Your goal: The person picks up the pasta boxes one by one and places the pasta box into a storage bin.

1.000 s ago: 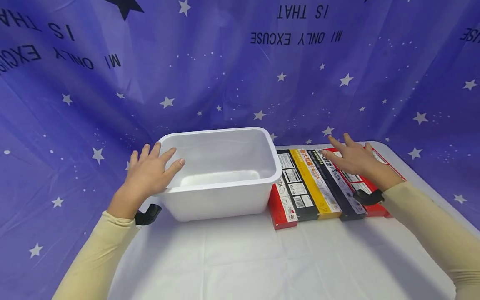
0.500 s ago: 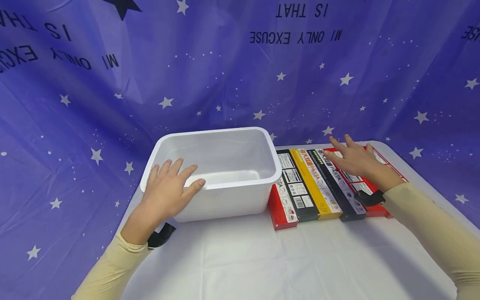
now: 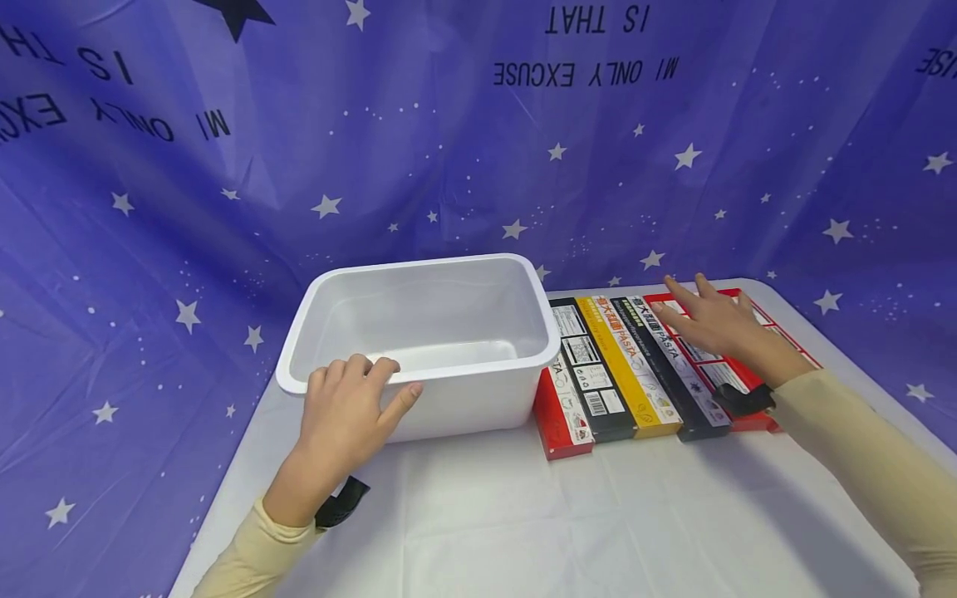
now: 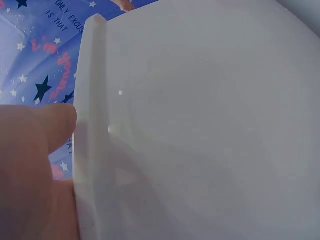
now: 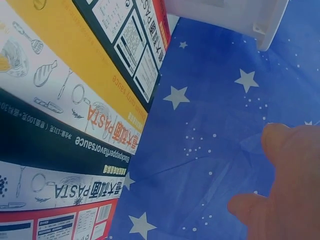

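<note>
Smooth glossy plastic tub (image 3: 419, 332), printed cardboard pasta boxes (image 3: 628, 365), matt creased tablecloth (image 3: 523, 515).

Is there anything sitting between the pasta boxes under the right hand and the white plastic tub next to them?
Nothing visible does. The right hand rests flat on the row of flat pasta boxes, and the row lies directly beside the empty white plastic tub, whose near rim the left hand grips. Only bare white tablecloth lies nearby.

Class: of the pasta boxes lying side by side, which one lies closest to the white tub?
The red pasta box at the row's left end: it lies right beside the white tub, while the black, yellow and other boxes lie farther right.
</note>
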A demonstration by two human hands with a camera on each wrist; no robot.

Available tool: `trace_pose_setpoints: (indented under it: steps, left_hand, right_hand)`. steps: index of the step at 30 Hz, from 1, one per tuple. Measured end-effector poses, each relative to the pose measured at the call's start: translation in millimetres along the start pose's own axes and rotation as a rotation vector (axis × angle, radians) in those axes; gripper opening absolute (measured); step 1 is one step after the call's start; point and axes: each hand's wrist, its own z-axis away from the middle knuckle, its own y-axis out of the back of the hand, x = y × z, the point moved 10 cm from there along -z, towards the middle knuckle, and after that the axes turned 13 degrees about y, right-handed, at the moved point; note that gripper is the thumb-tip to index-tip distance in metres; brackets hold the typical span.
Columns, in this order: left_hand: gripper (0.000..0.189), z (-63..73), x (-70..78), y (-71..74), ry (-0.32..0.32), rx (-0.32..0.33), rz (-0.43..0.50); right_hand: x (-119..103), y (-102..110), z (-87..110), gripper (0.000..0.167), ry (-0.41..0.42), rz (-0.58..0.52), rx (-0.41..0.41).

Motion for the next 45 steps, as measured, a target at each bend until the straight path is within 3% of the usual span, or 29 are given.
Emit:
trace_pose_setpoints:
  steps: [6,11,29,34,45]
  left_hand:
    - [0.044,2.0,-0.4,1.0,-0.009,0.115,0.018]
    - [0.042,3.0,-0.7,1.9,-0.027,0.172,0.024]
    - [0.043,3.7,1.3,2.2,-0.041,0.206,0.007]
    - [0.043,4.7,-0.6,2.1,-0.039,0.21,0.003]
    - [0.043,5.7,2.0,3.9,-0.058,0.237,0.011]
  right_hand:
    - [2.6,-1.1,1.8,0.09,-0.005,-0.027,0.005]
    - [3.6,-1.4,3.1,0.093,-0.006,-0.031,0.013]
    - [38.3,-6.6,22.5,0.089,-0.061,-0.034,-0.009]
    - [65.4,-9.6,31.3,0.088,-0.084,-0.051,0.017]
    - [151.6,-35.6,62.2,0.084,-0.123,-0.059,0.009]
